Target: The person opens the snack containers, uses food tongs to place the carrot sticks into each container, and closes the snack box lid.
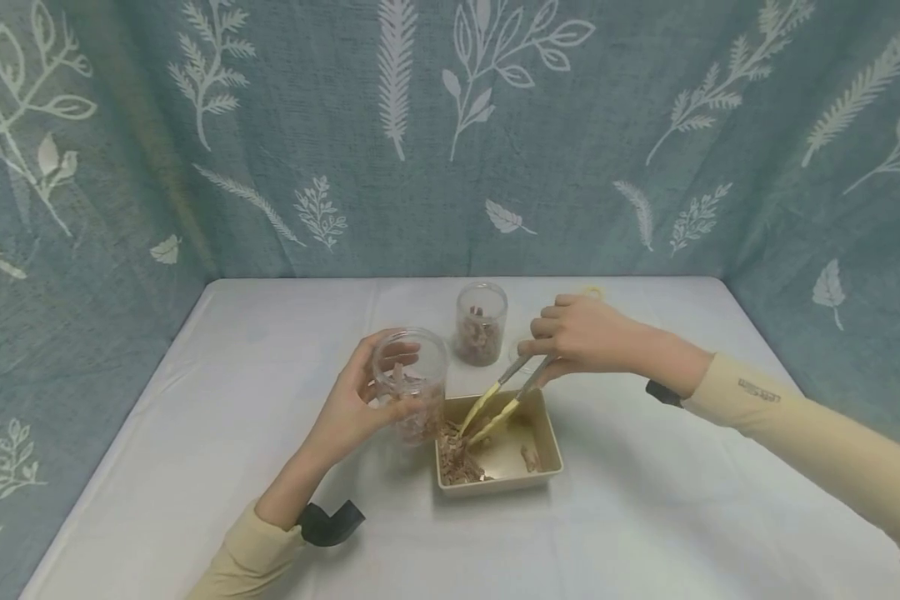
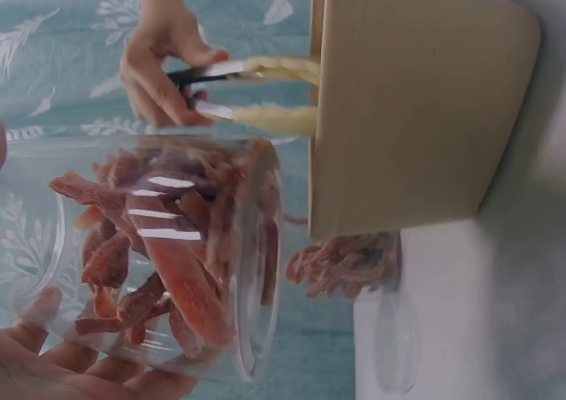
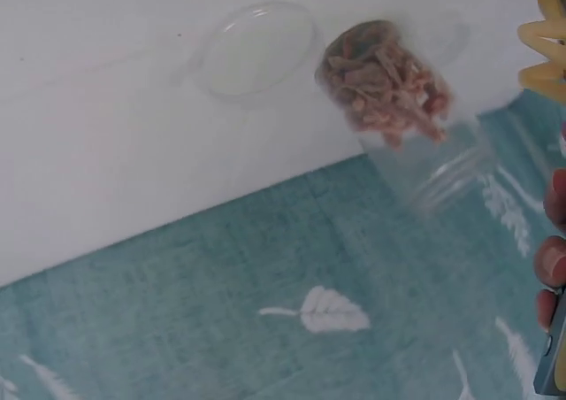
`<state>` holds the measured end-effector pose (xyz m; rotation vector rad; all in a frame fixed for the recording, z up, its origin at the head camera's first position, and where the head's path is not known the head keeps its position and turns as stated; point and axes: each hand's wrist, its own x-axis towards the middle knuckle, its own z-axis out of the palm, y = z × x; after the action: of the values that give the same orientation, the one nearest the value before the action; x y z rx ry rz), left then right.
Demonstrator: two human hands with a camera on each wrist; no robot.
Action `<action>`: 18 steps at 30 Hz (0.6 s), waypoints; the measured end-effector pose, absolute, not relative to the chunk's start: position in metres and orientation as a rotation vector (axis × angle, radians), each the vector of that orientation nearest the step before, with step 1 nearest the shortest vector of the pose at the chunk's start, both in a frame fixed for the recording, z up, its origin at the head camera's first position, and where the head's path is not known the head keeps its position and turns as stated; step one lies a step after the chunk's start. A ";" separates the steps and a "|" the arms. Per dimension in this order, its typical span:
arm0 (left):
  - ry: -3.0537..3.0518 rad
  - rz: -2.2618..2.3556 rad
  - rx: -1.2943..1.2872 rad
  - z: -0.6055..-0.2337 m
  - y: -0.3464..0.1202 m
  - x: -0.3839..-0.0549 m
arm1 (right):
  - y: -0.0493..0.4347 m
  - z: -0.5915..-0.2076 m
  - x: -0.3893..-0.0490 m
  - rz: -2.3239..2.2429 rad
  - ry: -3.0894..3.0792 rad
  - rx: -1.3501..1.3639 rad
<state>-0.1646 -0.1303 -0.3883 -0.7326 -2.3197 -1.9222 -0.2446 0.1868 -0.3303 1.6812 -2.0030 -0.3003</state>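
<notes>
My left hand (image 1: 356, 412) grips a clear plastic jar (image 1: 423, 396) left of a beige rectangular box (image 1: 502, 485). Reddish-brown dried meat strips (image 2: 177, 267) fill part of this jar, as the left wrist view shows. With my right hand (image 1: 592, 333) I hold tongs (image 1: 483, 402) that have grey handles and yellow tips. Those tips reach down into the box, at a heap of meat strips (image 1: 461, 467) on its left side. A smaller piece (image 1: 529, 458) lies apart at the box's right. Whether the tips pinch a strip is too small to tell.
A second clear jar (image 1: 482, 325), partly filled with meat strips, stands behind the box. Beside it a round clear lid (image 3: 256, 50) lies on the white tabletop. Something yellow (image 1: 592, 292) shows beyond my right hand. A patterned blue-green curtain (image 1: 420, 208) hangs behind the table.
</notes>
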 end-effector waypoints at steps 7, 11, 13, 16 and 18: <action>-2.405 -1.772 -0.636 -0.382 -0.130 -0.158 | 0.210 -0.327 -0.236 -0.130 -2.066 1.595; -2.473 -1.669 -0.592 -0.380 -0.128 -0.155 | 0.221 -0.323 -0.229 -0.040 -2.106 1.519; -2.502 -1.609 -0.578 -0.379 -0.126 -0.153 | 0.226 -0.321 -0.225 -0.011 -2.113 1.477; -2.532 -1.535 -0.567 -0.379 -0.124 -0.152 | 0.233 -0.318 -0.220 0.026 -2.116 1.420; -2.546 -1.478 -0.559 -0.380 -0.123 -0.152 | 0.238 -0.316 -0.217 0.041 -2.123 1.389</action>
<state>-0.1521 -0.1230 -0.3800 -0.5588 -2.5456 -1.4782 -0.2173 0.2380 -0.3161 1.3888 -2.1228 0.0405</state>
